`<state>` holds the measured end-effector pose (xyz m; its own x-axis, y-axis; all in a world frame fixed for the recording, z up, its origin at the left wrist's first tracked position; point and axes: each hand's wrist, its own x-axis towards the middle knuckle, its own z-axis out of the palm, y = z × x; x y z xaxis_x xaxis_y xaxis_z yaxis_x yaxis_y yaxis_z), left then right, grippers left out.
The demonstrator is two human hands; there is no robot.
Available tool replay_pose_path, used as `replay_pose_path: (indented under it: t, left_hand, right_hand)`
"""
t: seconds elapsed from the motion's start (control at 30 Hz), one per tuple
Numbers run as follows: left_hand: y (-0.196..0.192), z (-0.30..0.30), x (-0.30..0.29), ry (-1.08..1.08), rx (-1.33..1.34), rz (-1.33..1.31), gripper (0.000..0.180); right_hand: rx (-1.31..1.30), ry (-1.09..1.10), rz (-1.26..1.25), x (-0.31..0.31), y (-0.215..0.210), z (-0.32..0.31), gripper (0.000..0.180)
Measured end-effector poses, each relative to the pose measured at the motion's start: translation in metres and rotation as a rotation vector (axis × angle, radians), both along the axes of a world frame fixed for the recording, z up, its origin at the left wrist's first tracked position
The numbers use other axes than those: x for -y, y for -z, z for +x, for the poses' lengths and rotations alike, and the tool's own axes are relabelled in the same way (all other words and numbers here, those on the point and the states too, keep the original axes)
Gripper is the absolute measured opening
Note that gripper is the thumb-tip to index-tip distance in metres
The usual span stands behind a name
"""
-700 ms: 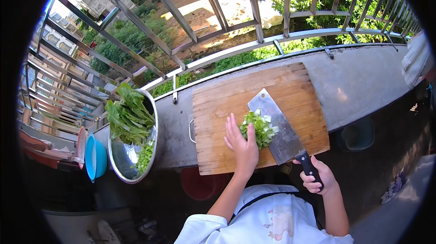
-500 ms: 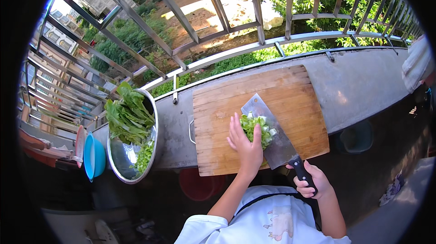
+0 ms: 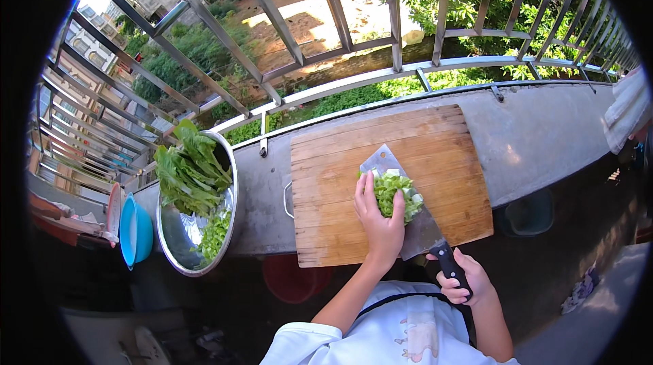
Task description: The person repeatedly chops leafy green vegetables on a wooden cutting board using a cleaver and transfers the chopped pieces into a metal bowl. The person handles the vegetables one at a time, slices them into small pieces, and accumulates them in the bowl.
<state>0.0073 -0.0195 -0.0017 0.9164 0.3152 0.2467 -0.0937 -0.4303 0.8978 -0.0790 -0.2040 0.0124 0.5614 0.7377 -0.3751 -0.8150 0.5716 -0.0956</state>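
Note:
A cleaver [image 3: 423,234] with a black riveted handle lies slanted over the wooden cutting board [image 3: 326,168]. Its handle is wrapped in my right hand [image 3: 471,282], just off the board's near edge. Chopped lettuce [image 3: 394,192], pale green with whitish pieces, sits heaped on the broad blade. My left hand [image 3: 382,228] cups this heap from the left and near side, fingers along its left and thumb at its near right, pressing it on the blade. Left of the board, a steel bowl [image 3: 175,232] holds long leafy greens [image 3: 194,175] and more chopped pieces [image 3: 215,237].
A grey concrete ledge [image 3: 524,137] carries the board and bowl, with a metal railing [image 3: 326,79] along its far side. Blue [image 3: 136,232] and pink basins [image 3: 113,209] stand far left. Below the ledge are a red tub [image 3: 296,280] and a dark bucket [image 3: 530,214].
My left hand has shifted right and closed in around the chopped lettuce, gathering it on the blade. The cleaver stays under the heap in my right hand, nearly unmoved.

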Motion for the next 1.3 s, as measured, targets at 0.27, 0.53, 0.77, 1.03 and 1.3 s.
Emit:
replay_pose_path:
  t: [0.27, 0.53, 0.77, 1.03, 1.3]
  left_hand:
    - [-0.023, 0.013, -0.019, -0.062, 0.062, -0.001, 0.063]
    - [-0.064, 0.035, -0.064, -0.253, 0.205, 0.039, 0.064]
    - [-0.101, 0.043, -0.156, -0.547, 0.376, 0.087, 0.063]
    - [-0.135, 0.008, -0.265, -0.791, 0.45, 0.189, 0.067]
    - [-0.089, -0.102, -0.342, -0.584, -0.374, 0.121, 0.068]
  right_hand:
    - [0.045, -0.057, 0.002, -0.012, -0.016, 0.026, 0.05]
    - [0.162, -0.247, -0.067, -0.044, -0.056, 0.086, 0.053]
    - [0.366, -0.577, -0.11, -0.134, -0.099, 0.155, 0.051]
    - [0.611, -0.925, -0.16, -0.259, -0.139, 0.2, 0.051]
    - [0.958, -1.194, -0.555, -0.336, -0.138, 0.206, 0.033]
